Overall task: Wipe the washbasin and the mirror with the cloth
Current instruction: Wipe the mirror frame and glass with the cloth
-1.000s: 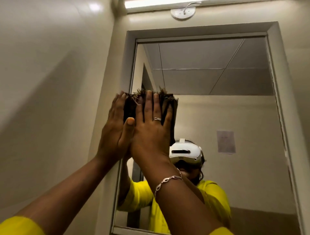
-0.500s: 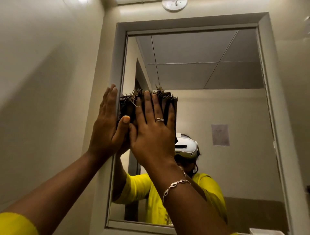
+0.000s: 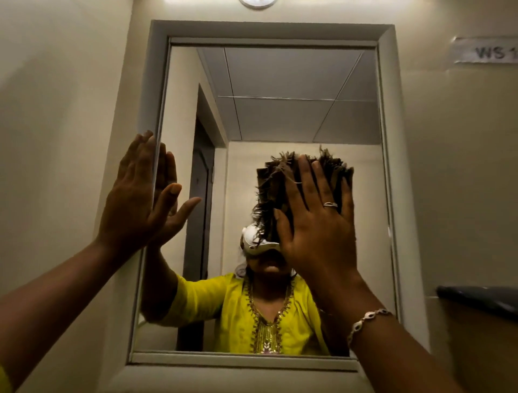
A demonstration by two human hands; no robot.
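A framed mirror (image 3: 294, 92) hangs on the beige wall straight ahead. My right hand (image 3: 316, 224) lies flat with fingers spread, pressing a dark brown frayed cloth (image 3: 273, 185) against the middle of the glass. My left hand (image 3: 134, 202) rests open and flat on the mirror's left frame edge, holding nothing, well apart from the cloth. The washbasin is out of view. The mirror reflects a person in a yellow top with a white headset.
A beige wall (image 3: 56, 112) closes in on the left. A paper label (image 3: 487, 52) is stuck high on the right wall. A dark-topped fixture (image 3: 476, 300) juts from the right wall beside the mirror's lower corner. A round light base (image 3: 258, 2) sits above the frame.
My right hand has slid the cloth rightward and down from the mirror's left part to its middle. The left hand stayed at the left frame, so the hands have separated. The view tilted down.
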